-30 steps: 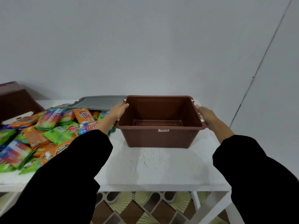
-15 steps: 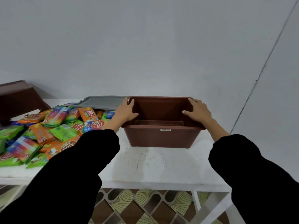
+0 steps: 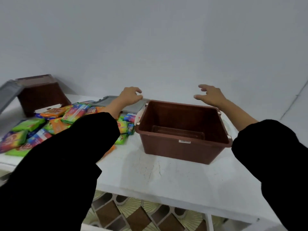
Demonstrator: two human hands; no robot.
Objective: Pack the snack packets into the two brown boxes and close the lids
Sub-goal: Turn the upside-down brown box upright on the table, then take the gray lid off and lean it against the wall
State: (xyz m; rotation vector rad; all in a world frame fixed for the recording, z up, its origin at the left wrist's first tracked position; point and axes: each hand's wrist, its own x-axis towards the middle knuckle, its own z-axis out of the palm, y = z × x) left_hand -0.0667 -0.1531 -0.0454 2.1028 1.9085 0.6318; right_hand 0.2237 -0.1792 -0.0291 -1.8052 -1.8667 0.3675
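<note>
An open brown box [image 3: 180, 149] stands on the white table [image 3: 150, 177] with nothing inside. My left hand [image 3: 130, 96] hovers above its far left corner, over a grey lid [image 3: 131, 107], fingers loosely curled and holding nothing. My right hand [image 3: 210, 95] hovers above the far right side with fingers spread. A heap of colourful snack packets [image 3: 50, 124] lies to the left. A second brown box [image 3: 41, 95] sits at the far left, tilted, with a grey lid [image 3: 8, 95] beside it.
A grey wall stands close behind the table. The table's front edge runs across the lower frame, with a patterned tiled floor [image 3: 141, 214] below. My black sleeves [image 3: 58, 172] cover the lower corners.
Both hands have let go of the brown box's rim and risen above its far side. The view has shifted, so the box sits further right and the second box shows.
</note>
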